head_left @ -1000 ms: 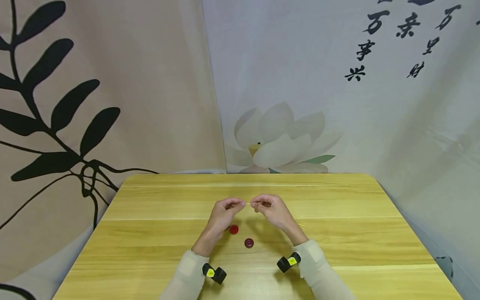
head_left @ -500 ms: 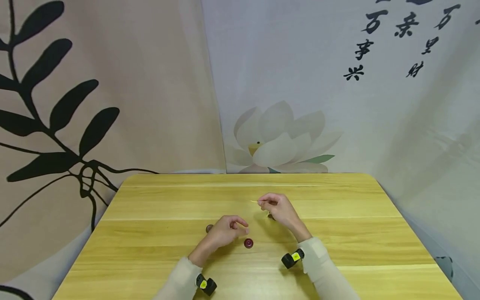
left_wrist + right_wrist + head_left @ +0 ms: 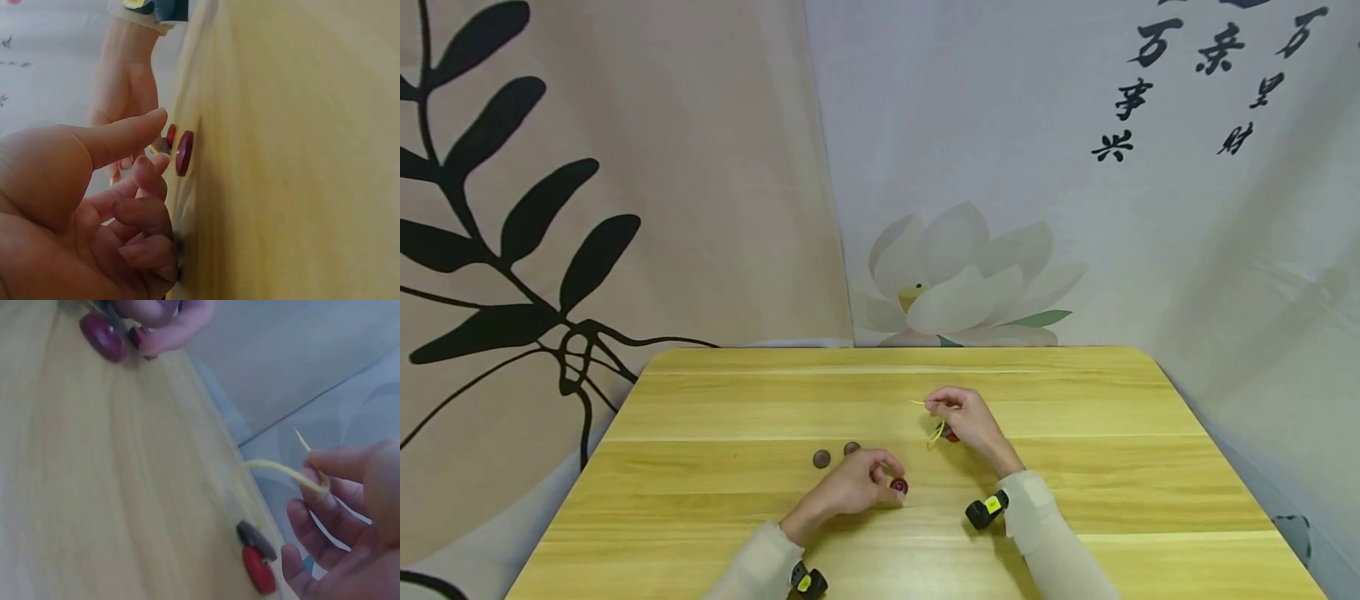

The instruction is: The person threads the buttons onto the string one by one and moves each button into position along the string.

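Note:
My left hand (image 3: pixel 857 485) is low over the table, its thumb and index finger spread apart beside a dark red round button (image 3: pixel 899 485). In the left wrist view that button (image 3: pixel 184 153) lies just beyond the fingertips. My right hand (image 3: pixel 967 422) pinches a thin yellow cord (image 3: pixel 937 435) near its pointed end, which sticks out to the left. A loop of the cord (image 3: pixel 269 465) curves down from the fingers towards a brown button (image 3: pixel 255 540) and a bright red button (image 3: pixel 259 569) lying together below the right hand.
Two brown buttons (image 3: pixel 822 459) sit left of the left hand, the second partly behind it. Another small reddish piece (image 3: pixel 135 336) shows beside the left fingers in the right wrist view. The wooden table (image 3: pixel 700 517) ends before a printed cloth backdrop (image 3: pixel 970 167).
My left hand has let go of the yellow cord and come down to the dark red button. The right hand has shifted slightly right, still pinching the cord.

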`<state>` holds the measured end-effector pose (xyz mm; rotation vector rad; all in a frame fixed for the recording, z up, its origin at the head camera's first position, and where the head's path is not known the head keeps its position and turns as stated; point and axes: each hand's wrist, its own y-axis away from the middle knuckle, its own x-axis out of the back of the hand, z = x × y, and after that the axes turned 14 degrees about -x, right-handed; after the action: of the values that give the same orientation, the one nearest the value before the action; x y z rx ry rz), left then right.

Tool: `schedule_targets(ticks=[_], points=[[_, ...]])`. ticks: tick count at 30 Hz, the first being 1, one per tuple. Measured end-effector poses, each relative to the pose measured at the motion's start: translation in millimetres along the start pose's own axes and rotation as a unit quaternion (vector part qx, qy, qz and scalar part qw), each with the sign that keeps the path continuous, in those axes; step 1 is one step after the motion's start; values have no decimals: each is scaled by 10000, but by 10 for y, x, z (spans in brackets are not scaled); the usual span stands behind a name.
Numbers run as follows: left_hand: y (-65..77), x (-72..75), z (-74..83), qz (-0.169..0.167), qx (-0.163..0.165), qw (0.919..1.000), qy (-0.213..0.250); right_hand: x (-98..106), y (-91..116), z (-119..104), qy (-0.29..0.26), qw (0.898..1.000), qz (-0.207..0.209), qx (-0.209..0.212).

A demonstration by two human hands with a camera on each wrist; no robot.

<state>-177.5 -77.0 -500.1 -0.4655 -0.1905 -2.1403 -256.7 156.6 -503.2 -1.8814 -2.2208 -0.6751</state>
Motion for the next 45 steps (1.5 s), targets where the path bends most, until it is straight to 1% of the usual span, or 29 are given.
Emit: schedule_targets(ticks=[2, 6, 9, 15, 18, 23, 28, 33, 38, 42, 45], points=[[3, -20, -3, 0, 2, 9999, -111, 7, -21, 37, -46, 10000, 30, -56], [12, -56, -11, 2, 108, 9990, -435, 20, -49, 94, -208, 9997, 8, -157], [20, -69, -8, 10, 147, 9981, -596, 30, -65, 126, -222, 9997, 13, -139], [22, -84, -18, 80, -2, 9952, -976, 48, -91, 175, -114, 9998, 53, -176], [17, -88, -21, 77, 17, 9938, -1109, 57, -95, 190, -139, 9996, 17, -259], [23, -90, -16, 75, 75, 9933, -1146, 71, -100, 200, -125, 9995, -68, -294], [41, -89, -7, 134, -5, 9919, -1261, 87, -91, 196, -159, 9991, -121, -370], [43, -87, -18, 221, -67, 9910, -1318, 93, -88, 199, -195, 9991, -165, -349], [31, -86, -46, 318, -70, 9933, -1109, 91, -95, 215, -264, 9985, -269, -404], [20, -90, -73, 489, -181, 9944, -918, 94, -102, 224, -302, 9984, -310, -373], [12, -91, -83, 628, -331, 9941, -816, 98, -102, 225, -335, 9983, -331, -354]])
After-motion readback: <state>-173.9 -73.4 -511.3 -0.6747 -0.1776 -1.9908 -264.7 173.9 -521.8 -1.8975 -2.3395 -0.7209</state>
